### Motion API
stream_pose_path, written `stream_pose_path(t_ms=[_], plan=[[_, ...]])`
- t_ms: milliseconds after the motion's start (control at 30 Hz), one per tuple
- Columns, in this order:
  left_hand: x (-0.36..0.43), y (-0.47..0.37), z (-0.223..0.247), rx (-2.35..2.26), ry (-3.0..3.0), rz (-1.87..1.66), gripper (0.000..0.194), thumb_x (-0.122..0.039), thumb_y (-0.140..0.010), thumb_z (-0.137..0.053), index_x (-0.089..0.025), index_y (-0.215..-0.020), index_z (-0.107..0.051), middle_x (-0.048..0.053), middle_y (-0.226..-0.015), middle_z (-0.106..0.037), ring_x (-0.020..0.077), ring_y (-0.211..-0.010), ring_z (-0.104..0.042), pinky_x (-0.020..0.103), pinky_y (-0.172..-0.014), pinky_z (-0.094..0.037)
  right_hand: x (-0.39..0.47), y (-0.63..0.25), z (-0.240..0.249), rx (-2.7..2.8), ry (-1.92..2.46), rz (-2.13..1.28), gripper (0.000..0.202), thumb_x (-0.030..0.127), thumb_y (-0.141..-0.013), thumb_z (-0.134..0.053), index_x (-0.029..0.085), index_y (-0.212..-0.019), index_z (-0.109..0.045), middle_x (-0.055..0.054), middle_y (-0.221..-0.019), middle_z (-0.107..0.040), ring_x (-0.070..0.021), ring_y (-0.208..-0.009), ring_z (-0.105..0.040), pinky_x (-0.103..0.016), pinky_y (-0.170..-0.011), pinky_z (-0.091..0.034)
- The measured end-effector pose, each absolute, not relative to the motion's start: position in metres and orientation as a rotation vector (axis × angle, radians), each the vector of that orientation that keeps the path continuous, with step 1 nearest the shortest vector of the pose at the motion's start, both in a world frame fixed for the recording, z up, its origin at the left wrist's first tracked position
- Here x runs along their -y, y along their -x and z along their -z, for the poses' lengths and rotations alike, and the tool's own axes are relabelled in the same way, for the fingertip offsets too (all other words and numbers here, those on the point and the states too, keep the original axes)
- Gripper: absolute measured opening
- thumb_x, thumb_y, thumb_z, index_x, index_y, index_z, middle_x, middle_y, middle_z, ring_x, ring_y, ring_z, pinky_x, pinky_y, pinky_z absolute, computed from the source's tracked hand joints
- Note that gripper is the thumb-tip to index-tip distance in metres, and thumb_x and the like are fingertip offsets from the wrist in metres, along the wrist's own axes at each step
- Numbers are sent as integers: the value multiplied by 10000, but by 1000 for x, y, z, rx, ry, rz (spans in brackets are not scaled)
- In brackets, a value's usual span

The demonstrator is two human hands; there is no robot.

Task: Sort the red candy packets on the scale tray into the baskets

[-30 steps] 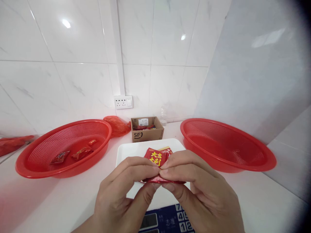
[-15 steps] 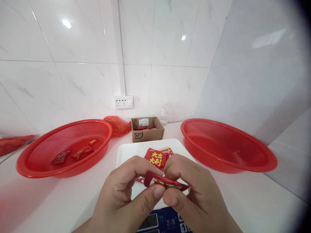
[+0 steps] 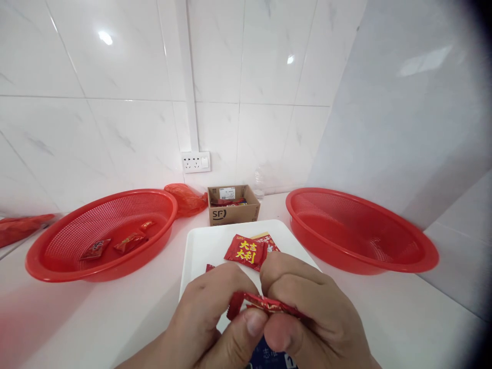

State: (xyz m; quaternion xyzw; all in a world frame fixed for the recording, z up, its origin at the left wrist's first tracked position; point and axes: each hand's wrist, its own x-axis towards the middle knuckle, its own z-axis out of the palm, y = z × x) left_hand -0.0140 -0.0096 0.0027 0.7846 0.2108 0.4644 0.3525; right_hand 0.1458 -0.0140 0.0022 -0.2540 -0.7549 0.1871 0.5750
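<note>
Between my two hands is a small red packet [image 3: 269,303], pinched edge-on by thumbs and fingertips. My left hand [image 3: 215,312] grips its left part, and my right hand [image 3: 315,302] its right part. Beneath them stands a kitchen scale with a white tray [image 3: 200,241] and a blue front panel [image 3: 265,353], mostly covered by my hands. A red packet with yellow characters [image 3: 246,252] lies on the tray, overlapping another red and cream packet [image 3: 267,239]. The corner of one more red packet [image 3: 209,267] shows behind my left hand.
A red perforated basket [image 3: 49,261] on the left holds several red packets. Another red basket [image 3: 423,256] stands on the right. Behind the scale is a cardboard box [image 3: 234,215] with packets inside, beside a red plastic bag [image 3: 186,200]. A clear bottle [image 3: 259,184] stands by the wall.
Both hands have come slightly lower and nearer with the packet, uncovering more of the packets on the tray. The packet stays pinched between them.
</note>
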Motion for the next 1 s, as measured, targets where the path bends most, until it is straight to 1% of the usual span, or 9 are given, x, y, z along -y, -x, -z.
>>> stream_pose_path(t_ms=[200, 333, 500, 567, 633, 733, 800, 900, 1000], plan=[[5, 11, 6, -480, -2166, -1420, 209, -327, -980, -448, -203, -839, -540, -5, -664, -507, 118, -584, -490, 235, -540, -392, 12, -145, -2, 1758, 572, -471, 542, 587, -889, -547, 177, -574, -386, 51, -574, -388, -67, -505, -349, -220, -451, -265], [0, 11, 16, -403, -2181, -1519, 189, -312, -962, -465, -207, -818, -528, -15, -619, -486, 120, -549, -469, 242, -515, -375, 10, -146, -4, 1830, 618, -474, 563, 656, -871, -515, 176, -588, -432, 48, -573, -432, -71, -522, -397, -219, -478, -296], [7, 14, 13, -598, -2081, -1390, 200, -338, -979, -459, -209, -855, -549, -12, -692, -508, 115, -597, -489, 231, -557, -399, 15, -151, -6, 1921, 641, -479, 381, 451, -973, -472, 192, -702, -538, 18, -648, -537, -106, -592, -507, -236, -560, -409], [9, 13, 9, -639, -1976, -1358, 199, -345, -987, -446, -219, -887, -563, -7, -730, -526, 122, -641, -506, 229, -583, -415, 15, -154, -5, 1919, 627, -429, 218, 333, -972, -483, 212, -820, -583, 3, -745, -613, -132, -701, -582, -242, -651, -467], [9, 10, 6, -598, -1864, -1338, 230, -362, -990, -437, -218, -866, -566, -7, -733, -527, 121, -652, -502, 224, -592, -421, 14, -156, -4, 1912, 651, -387, 152, 253, -962, -476, 229, -860, -587, 4, -779, -631, -143, -754, -607, -247, -703, -489], [5, 5, 2, -455, -1732, -1273, 342, -516, -893, -566, -200, -765, -533, -9, -705, -515, 125, -644, -479, 232, -595, -421, 16, -155, -5, 1964, 664, -394, 219, 279, -976, -448, 229, -813, -584, 9, -696, -604, -143, -657, -596, -254, -641, -496], [4, 4, 2, -419, -1639, -1229, 458, -589, -786, -663, -191, -669, -469, -30, -635, -442, 107, -585, -407, 223, -540, -373, 19, -153, -5, 1985, 693, -387, 274, 330, -994, -426, 225, -801, -590, -2, -690, -613, -150, -641, -601, -264, -626, -496], [6, 4, 4, -502, -1500, -1179, 528, -573, -775, -685, -191, -593, -369, -58, -569, -307, 89, -536, -274, 218, -484, -275, 21, -149, -6, 1984, 786, -376, 343, 363, -1015, -381, 215, -773, -575, -20, -721, -628, -155, -675, -618, -264, -641, -498], [10, 4, 5, -552, -1447, -1153, 535, -568, -787, -671, -202, -585, -337, -54, -563, -304, 104, -549, -285, 233, -514, -307, 16, -148, -7, 2039, 685, -387, 360, 348, -1019, -361, 206, -746, -548, -18, -697, -615, -140, -631, -605, -243, -590, -486]])
